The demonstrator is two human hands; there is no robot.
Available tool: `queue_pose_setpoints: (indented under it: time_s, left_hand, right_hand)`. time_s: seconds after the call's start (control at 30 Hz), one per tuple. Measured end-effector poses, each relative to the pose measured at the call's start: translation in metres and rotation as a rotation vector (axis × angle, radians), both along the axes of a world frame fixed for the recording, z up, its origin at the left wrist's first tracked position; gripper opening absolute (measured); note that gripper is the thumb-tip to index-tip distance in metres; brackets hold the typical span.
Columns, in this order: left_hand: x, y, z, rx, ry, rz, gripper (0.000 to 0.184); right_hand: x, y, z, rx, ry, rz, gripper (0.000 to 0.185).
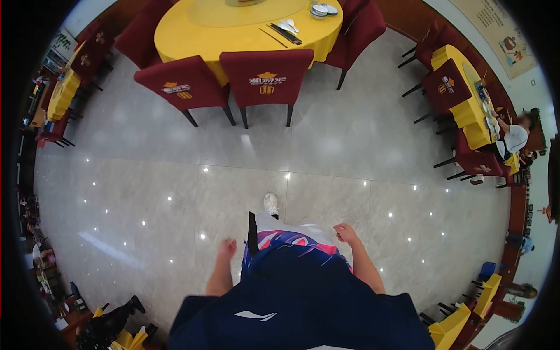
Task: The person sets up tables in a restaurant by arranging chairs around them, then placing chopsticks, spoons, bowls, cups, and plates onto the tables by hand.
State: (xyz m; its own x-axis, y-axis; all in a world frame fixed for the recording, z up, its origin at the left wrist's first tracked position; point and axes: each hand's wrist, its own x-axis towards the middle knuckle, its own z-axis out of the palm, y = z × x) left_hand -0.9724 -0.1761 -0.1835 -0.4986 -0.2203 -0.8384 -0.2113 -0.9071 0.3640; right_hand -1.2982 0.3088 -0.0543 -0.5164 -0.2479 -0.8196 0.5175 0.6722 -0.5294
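Observation:
My left hand point(228, 247) hangs beside my body, left of a black strap point(252, 232); it is blurred, and its fingers are too smeared to read. On the other side, my right hand point(345, 233) is loosely curled near my hip, with nothing visible in it. Neither hand touches any furniture. Between them are my dark blue shirt point(291, 297) and a patterned blue and pink garment. One white shoe point(270, 203) shows on the tiled floor in front of me.
Ahead stands a round table with a yellow cloth point(221, 41), with red chairs point(266, 76) around it and bowls point(319, 10) on top. A seated person point(514, 139) is at a table point(475, 125) on the right. Another person's dark-clothed leg point(116, 321) shows at lower left.

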Motion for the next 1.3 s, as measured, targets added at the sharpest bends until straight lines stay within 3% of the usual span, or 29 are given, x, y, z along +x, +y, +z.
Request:
queue_pose_setpoints:
  time_s: [0.03,0.07,0.1,0.13,0.23,0.27,0.3,0.37,0.4,0.43,0.47,0.53,0.57,0.6,0.67,0.73,0.77,0.8,0.9,0.97,1.07,1.13,1.17,1.23,1.3]
  left_hand:
    - [-0.056,-0.028,-0.006,-0.182,0.031,0.021,0.01]
    - [-0.11,-0.072,-0.011,-0.163,0.067,-0.079,0.013]
    - [-0.175,-0.113,-0.016,-0.201,0.011,-0.091,0.016]
    - [-0.258,-0.131,0.031,-0.295,-0.078,-0.033,0.018]
    - [-0.452,-0.188,0.129,-0.253,0.332,0.088,0.03]
    - [-0.509,-0.189,0.186,-0.178,0.41,0.22,0.034]
    - [-0.553,-0.197,0.218,-0.184,0.565,0.242,0.036]
    - [-0.624,-0.191,0.295,-0.345,0.589,0.284,0.039]
    - [-0.65,-0.192,0.311,-0.36,0.581,0.287,0.039]
    - [-0.673,-0.193,0.324,-0.404,0.603,0.233,0.039]
    - [-0.691,-0.192,0.329,-0.442,0.616,0.18,0.039]
    - [-0.72,-0.186,0.329,-0.461,0.546,0.099,0.036]
    - [-0.732,-0.17,0.333,-0.625,0.405,-0.04,0.036]
    - [-0.747,-0.157,0.339,-0.786,0.263,-0.176,0.036]
    - [-0.78,-0.144,0.346,-0.831,0.257,-0.168,0.034]
    - [-0.808,-0.138,0.345,-0.849,0.234,-0.154,0.033]
    - [-0.829,-0.14,0.348,-0.698,0.324,-0.099,0.031]
    - [-0.853,-0.146,0.347,-0.55,0.422,-0.039,0.029]
    - [-0.926,-0.169,0.317,-0.59,0.337,-0.109,0.03]
    - [-0.969,-0.193,0.26,-0.59,0.309,-0.13,0.029]
    - [-1.039,-0.227,0.17,-0.77,-0.171,-0.155,0.031]
    - [-1.069,-0.247,0.093,-1.303,-0.358,-0.238,0.032]
    - [-1.074,-0.24,0.1,-1.27,-0.391,-0.233,0.032]
    - [-1.099,-0.232,0.122,-1.462,-0.452,-0.305,0.031]
    - [-1.113,-0.228,0.119,-1.391,-0.464,-0.314,0.03]
  right_hand:
    - [-0.009,0.01,0.005,0.012,-0.047,-0.181,0.021]
    - [-0.009,0.021,0.01,0.028,-0.103,-0.364,0.022]
    - [-0.014,0.028,0.015,0.038,-0.122,-0.371,0.022]
    - [-0.027,0.033,0.018,0.072,-0.159,-0.46,0.022]
    - [-0.064,0.05,0.009,0.149,-0.264,-0.548,0.021]
    - [-0.078,0.055,-0.001,0.192,-0.319,-0.546,0.02]
    - [-0.097,0.059,-0.012,0.188,-0.329,-0.536,0.02]
    - [-0.15,0.07,-0.045,0.401,-0.438,-0.591,0.015]
    - [-0.164,0.132,-0.111,0.394,-0.449,-0.578,0.015]
    - [-0.22,0.125,-0.181,0.498,-0.206,0.069,0.013]
    - [-0.273,0.115,-0.159,0.495,-0.223,0.084,0.013]
    - [-0.384,0.016,-0.118,0.278,0.319,-0.471,0.05]
    - [-0.441,-0.005,-0.135,0.196,0.455,-0.398,0.064]
    - [-0.501,-0.034,-0.143,0.199,0.606,-0.343,0.061]
    - [-0.603,-0.119,-0.063,0.113,0.647,-0.248,0.06]
    - [-0.688,-0.188,-0.027,0.024,0.645,-0.192,0.057]
    - [-0.716,-0.229,0.017,-0.024,0.625,-0.183,0.054]
    - [-0.746,-0.26,0.023,-0.083,0.614,-0.171,0.053]
    - [-0.811,-0.348,0.035,-0.235,0.639,-0.13,0.048]
    - [-0.823,-0.396,0.051,-0.188,0.719,0.01,0.045]
    - [-0.855,-0.458,0.043,-0.137,0.798,0.237,0.04]
    - [-0.881,-0.489,0.024,-0.12,0.755,0.356,0.038]
    - [-0.893,-0.502,0.012,-0.073,0.85,0.409,0.039]
    - [-0.915,-0.525,-0.015,-0.063,0.977,0.442,0.038]
    - [-0.92,-0.536,-0.025,-0.088,0.886,0.427,0.035]
